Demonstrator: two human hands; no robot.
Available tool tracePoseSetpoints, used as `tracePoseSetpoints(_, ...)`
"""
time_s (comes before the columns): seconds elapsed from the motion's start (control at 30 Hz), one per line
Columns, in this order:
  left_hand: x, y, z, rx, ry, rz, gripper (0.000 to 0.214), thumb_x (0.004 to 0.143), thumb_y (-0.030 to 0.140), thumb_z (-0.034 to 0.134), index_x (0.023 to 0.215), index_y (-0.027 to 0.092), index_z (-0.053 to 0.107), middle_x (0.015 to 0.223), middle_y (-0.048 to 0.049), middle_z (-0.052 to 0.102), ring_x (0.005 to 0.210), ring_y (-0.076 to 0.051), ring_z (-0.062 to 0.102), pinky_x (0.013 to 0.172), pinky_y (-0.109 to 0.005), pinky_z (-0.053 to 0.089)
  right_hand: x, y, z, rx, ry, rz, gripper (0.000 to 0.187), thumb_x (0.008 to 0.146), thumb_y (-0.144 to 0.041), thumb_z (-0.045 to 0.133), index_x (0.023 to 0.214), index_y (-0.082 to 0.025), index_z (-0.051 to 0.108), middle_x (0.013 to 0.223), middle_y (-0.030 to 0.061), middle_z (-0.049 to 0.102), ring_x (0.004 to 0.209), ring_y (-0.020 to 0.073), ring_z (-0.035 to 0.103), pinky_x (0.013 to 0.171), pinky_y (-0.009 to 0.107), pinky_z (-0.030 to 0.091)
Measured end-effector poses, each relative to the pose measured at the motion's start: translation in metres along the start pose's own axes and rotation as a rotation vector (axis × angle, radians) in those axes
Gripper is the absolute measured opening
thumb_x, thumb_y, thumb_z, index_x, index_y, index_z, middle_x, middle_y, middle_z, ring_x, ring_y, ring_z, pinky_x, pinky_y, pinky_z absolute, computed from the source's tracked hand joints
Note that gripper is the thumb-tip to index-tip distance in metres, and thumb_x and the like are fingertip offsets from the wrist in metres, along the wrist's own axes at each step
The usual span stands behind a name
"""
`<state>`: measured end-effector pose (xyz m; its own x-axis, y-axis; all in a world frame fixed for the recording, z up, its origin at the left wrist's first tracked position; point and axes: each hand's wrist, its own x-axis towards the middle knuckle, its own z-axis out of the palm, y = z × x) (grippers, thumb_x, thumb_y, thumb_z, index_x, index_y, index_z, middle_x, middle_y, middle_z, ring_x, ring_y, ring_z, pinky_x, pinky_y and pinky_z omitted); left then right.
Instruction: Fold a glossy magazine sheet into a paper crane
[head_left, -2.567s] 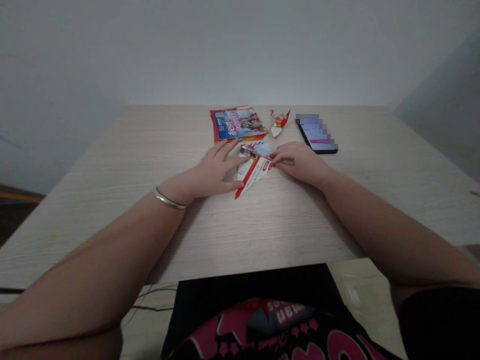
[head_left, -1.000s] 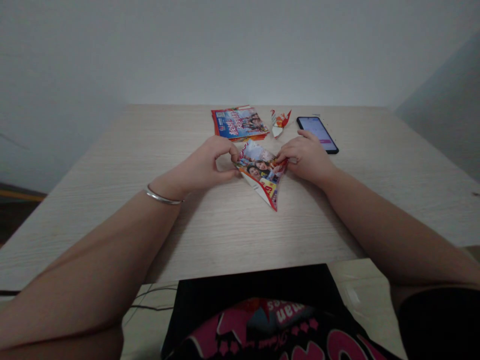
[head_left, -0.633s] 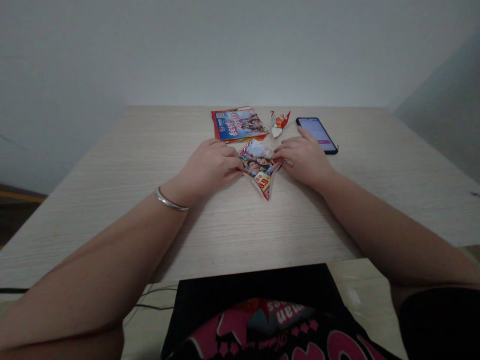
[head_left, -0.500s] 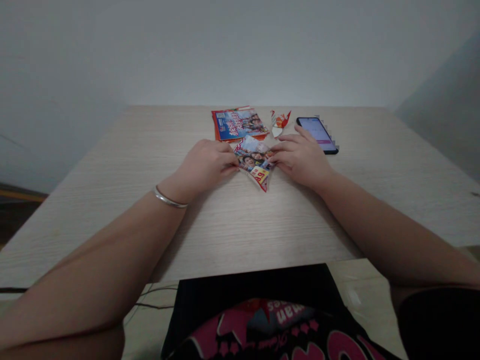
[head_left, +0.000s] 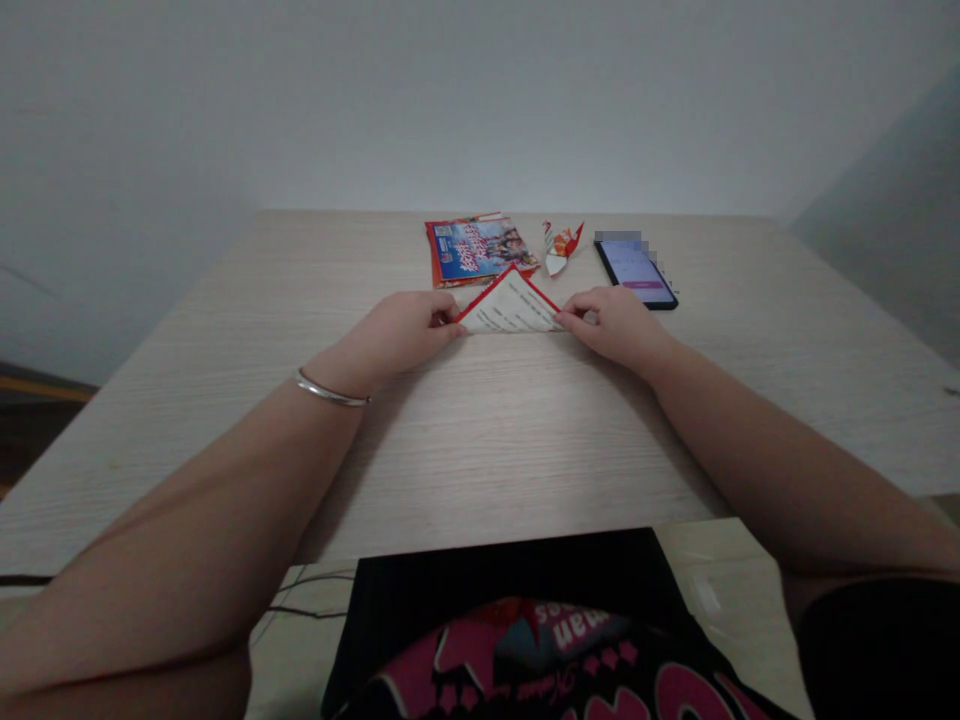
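A sheet of printed paper (head_left: 511,308), folded into a triangle, lies between my hands with its peak pointing away from me. Its upper face is white with lines of small print and red edges. My left hand (head_left: 412,325) pinches the left corner between thumb and fingers. At the right corner, my right hand (head_left: 611,322) pinches the paper the same way. Just behind the triangle is a stack of colourful printed leaflets (head_left: 480,248). A small folded paper shape (head_left: 561,247), red, orange and white, sits to the right of the stack.
A phone (head_left: 637,272) with a lit screen lies beyond my right hand. All of it rests on a pale wood-grain table (head_left: 510,440), whose far edge meets a grey wall (head_left: 480,110). Thin cables (head_left: 311,610) run below the near edge.
The paper was a colourful picture side up, with a point toward me; now it shows its white side as a triangle pointing away. My right fingers have closed into a pinch at its corner.
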<state>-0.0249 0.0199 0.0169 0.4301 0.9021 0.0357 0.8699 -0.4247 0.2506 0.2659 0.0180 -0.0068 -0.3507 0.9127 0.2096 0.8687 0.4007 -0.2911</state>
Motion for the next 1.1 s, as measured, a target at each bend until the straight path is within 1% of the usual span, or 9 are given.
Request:
tracePoseSetpoints(0.13, 0.003, -0.001, 0.006, -0.154, -0.012, -0.11, 0.018, 0.089, 0.034, 0.062, 0.096, 0.018, 0.069, 0.088, -0.0047, 0.074, 0.076, -0.019, 0.066, 0.066, -0.028, 0.045, 0.001, -0.005, 0.003, 0.112, 0.018, 0.146, 0.021, 0.095, -0.033, 0.062, 0.085, -0.02, 0.075, 0.083, 0.006, 0.077, 0.075, 0.0206, 0.065, 0.069, 0.034, 0.044)
tracePoseSetpoints(0.23, 0.004, -0.002, 0.012, -0.196, 0.004, -0.146, 0.03, 0.088, 0.032, 0.064, 0.114, 0.018, 0.068, 0.09, -0.0047, 0.075, 0.078, -0.02, 0.069, 0.066, -0.028, 0.045, 0.002, -0.01, 0.008, 0.157, 0.015, 0.183, 0.016, 0.093, -0.033, 0.065, 0.091, -0.02, 0.072, 0.082, 0.0045, 0.076, 0.074, 0.0197, 0.065, 0.069, 0.033, 0.044)
tracePoseSetpoints(0.37, 0.0, 0.007, 0.017, -0.004, 0.069, -0.124, 0.048, 0.096, 0.045, 0.058, 0.136, 0.019, 0.061, 0.105, -0.011, 0.077, 0.09, -0.028, 0.073, 0.072, -0.033, 0.047, 0.005, -0.022, 0.012, 0.05, 0.022, 0.223, 0.03, 0.092, -0.046, 0.068, 0.106, -0.02, 0.072, 0.092, 0.0075, 0.078, 0.079, 0.0239, 0.068, 0.069, 0.035, 0.043)
tracePoseSetpoints(0.53, -0.005, 0.023, 0.016, 0.228, 0.087, -0.163, 0.06, 0.097, 0.065, 0.052, 0.132, 0.018, 0.066, 0.107, -0.0183, 0.078, 0.098, -0.041, 0.075, 0.079, -0.044, 0.051, 0.008, -0.038, 0.01, -0.15, -0.013, 0.225, 0.043, 0.091, -0.059, 0.068, 0.108, -0.019, 0.072, 0.099, 0.0116, 0.08, 0.092, 0.0304, 0.071, 0.079, 0.04, 0.045)
tracePoseSetpoints(0.63, -0.005, 0.026, 0.014, 0.265, 0.07, -0.177, 0.062, 0.096, 0.067, 0.054, 0.133, 0.019, 0.066, 0.11, -0.0184, 0.078, 0.1, -0.042, 0.075, 0.084, -0.046, 0.052, 0.009, -0.04, 0.008, -0.185, -0.027, 0.235, 0.048, 0.089, -0.063, 0.069, 0.109, -0.02, 0.073, 0.1, 0.0123, 0.08, 0.094, 0.0316, 0.071, 0.082, 0.042, 0.045)
tracePoseSetpoints(0.8, -0.005, 0.022, 0.007, 0.24, 0.012, -0.192, 0.059, 0.096, 0.063, 0.058, 0.138, 0.022, 0.063, 0.113, -0.0152, 0.078, 0.101, -0.039, 0.075, 0.084, -0.043, 0.052, 0.008, -0.028, 0.0, -0.148, -0.093, 0.276, 0.043, 0.087, -0.061, 0.072, 0.106, -0.022, 0.074, 0.102, 0.0103, 0.08, 0.095, 0.0304, 0.071, 0.076, 0.039, 0.045)
tracePoseSetpoints(0.9, -0.004, 0.016, 0.003, 0.191, -0.037, -0.185, 0.053, 0.094, 0.055, 0.062, 0.137, 0.024, 0.063, 0.11, -0.0107, 0.079, 0.095, -0.032, 0.075, 0.078, -0.036, 0.049, 0.007, -0.013, -0.005, -0.087, -0.129, 0.331, 0.033, 0.083, -0.054, 0.077, 0.095, -0.024, 0.075, 0.093, 0.0063, 0.079, 0.086, 0.0261, 0.07, 0.07, 0.037, 0.045)
tracePoseSetpoints(0.97, -0.002, 0.01, 0.001, 0.128, -0.075, -0.163, 0.05, 0.093, 0.049, 0.063, 0.136, 0.023, 0.063, 0.107, -0.0083, 0.079, 0.089, -0.027, 0.073, 0.073, -0.032, 0.047, 0.007, -0.003, -0.008, -0.022, -0.114, 0.321, 0.029, 0.08, -0.051, 0.081, 0.087, -0.024, 0.074, 0.089, 0.0056, 0.077, 0.081, 0.024, 0.069, 0.066, 0.035, 0.045)
tracePoseSetpoints(1.1, 0.002, -0.003, -0.001, 0.031, -0.139, -0.106, 0.05, 0.089, 0.043, 0.062, 0.133, 0.02, 0.065, 0.095, -0.0062, 0.079, 0.081, -0.023, 0.07, 0.069, -0.03, 0.046, 0.007, 0.012, -0.011, 0.142, -0.165, 0.32, 0.017, 0.076, -0.036, 0.085, 0.078, -0.023, 0.073, 0.077, 0.0035, 0.075, 0.071, 0.0211, 0.067, 0.065, 0.035, 0.049)
